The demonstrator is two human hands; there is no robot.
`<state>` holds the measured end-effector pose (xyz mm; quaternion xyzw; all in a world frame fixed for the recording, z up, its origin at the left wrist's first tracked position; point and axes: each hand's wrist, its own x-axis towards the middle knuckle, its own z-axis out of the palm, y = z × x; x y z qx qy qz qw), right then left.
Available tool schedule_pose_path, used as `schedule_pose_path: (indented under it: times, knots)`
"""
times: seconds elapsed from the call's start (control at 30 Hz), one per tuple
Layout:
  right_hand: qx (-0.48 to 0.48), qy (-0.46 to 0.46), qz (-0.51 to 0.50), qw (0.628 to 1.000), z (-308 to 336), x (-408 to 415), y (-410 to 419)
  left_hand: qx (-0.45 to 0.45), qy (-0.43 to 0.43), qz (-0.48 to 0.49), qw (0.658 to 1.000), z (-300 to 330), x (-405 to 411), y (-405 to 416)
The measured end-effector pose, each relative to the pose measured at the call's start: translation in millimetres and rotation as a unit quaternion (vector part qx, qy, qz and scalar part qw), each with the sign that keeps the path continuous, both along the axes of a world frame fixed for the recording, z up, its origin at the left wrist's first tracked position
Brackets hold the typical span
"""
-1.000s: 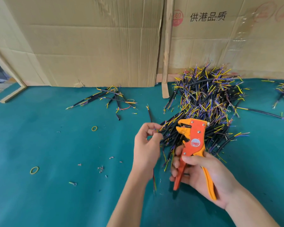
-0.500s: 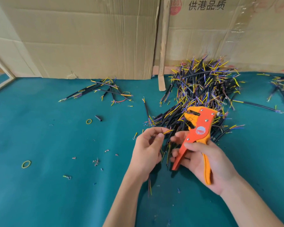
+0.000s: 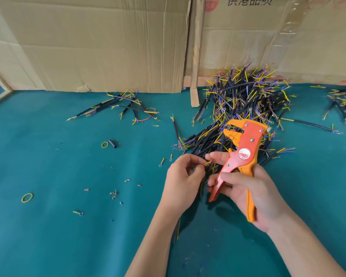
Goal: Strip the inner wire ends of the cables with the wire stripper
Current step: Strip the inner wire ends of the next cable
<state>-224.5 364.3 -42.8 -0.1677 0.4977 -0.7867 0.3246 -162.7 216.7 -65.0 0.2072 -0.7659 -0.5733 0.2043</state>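
Observation:
My right hand [image 3: 254, 194] grips the handles of the orange wire stripper [image 3: 242, 154], its jaws pointing up and left over the big pile of black cables [image 3: 242, 108] with yellow and purple inner wires. My left hand [image 3: 183, 180] pinches a thin black cable [image 3: 177, 228] that hangs down below the wrist; its yellow inner wire ends [image 3: 207, 163] stick out between the fingertips of both hands. The right index finger reaches toward those wire ends.
A smaller heap of cables [image 3: 126, 106] lies at the back left, another [image 3: 344, 104] at the far right edge. Yellow rubber bands [image 3: 27, 197], a black sleeve piece [image 3: 112, 143] and stripped bits [image 3: 113, 194] dot the green mat. Cardboard sheets [image 3: 108, 43] and a wooden stick [image 3: 196, 56] stand behind.
Both hands have come closer together in front of the pile. The left hand's fingertips now meet the right index finger at the yellow wire ends; the stripper has tilted slightly right.

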Motion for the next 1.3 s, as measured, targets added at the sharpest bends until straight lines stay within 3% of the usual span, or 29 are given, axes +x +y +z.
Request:
schedule_pose_path:
  times: [0.23, 0.4, 0.6, 1.13, 1.3]
  knots:
    - [0.095, 0.103, 0.004, 0.99, 0.2, 4.3, 1.2, 0.077, -0.004, 0.018, 0.997, -4.1, -2.7, -0.5]
    - [0.103, 0.122, 0.0, 0.987, 0.9, 6.1, 0.9, 0.068, -0.005, 0.022, 0.997, -3.8, -2.5, -1.9]
    - [0.1, 0.097, -0.004, 0.99, 0.5, 4.0, 1.2, 0.02, 0.02, 0.032, 0.999, -4.2, -2.4, -0.1]
    - [0.069, 0.036, 0.024, 0.997, 1.0, 2.0, -0.4, -0.004, 0.056, 0.004, 0.998, -2.9, -0.3, 3.0]
    - [0.032, -0.011, 0.037, 0.999, -1.4, 2.2, -2.3, 0.045, 0.048, 0.004, 0.998, -3.4, 0.8, 1.0]
